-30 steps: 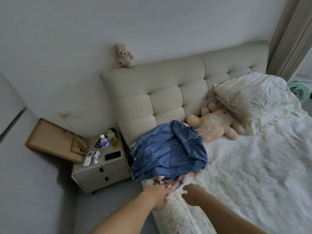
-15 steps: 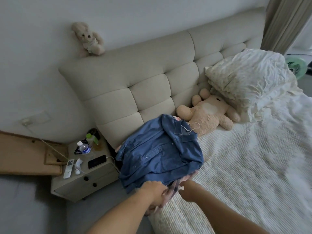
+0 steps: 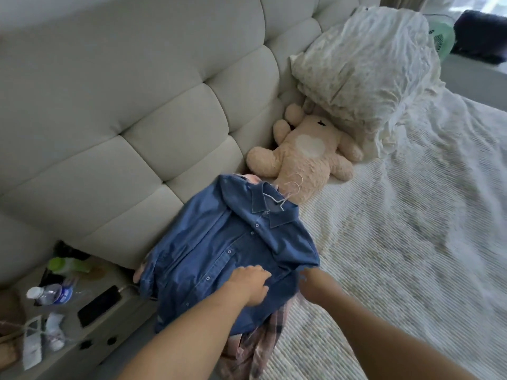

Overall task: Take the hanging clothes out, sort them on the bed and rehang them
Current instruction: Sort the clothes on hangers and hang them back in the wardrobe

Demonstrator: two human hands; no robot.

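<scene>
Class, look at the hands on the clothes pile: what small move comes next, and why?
Probably lift the blue denim shirt off the pile: both the left hand and right hand rest at its hem, and a plaid garment lies beneath.

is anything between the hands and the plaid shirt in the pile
Yes. The denim shirt lies on top of the plaid shirt, covering most of it. The left hand rests on the denim; the right hand is at its edge.

Counts – one blue denim button-up shirt [image 3: 227, 250], one pink plaid garment [image 3: 258, 341] under it, two white wire hangers [image 3: 288, 192], one beige plush teddy bear [image 3: 307, 157], one crumpled white pillow [image 3: 365, 64], one clear plastic water bottle [image 3: 49, 294], one black phone [image 3: 99, 305].
</scene>
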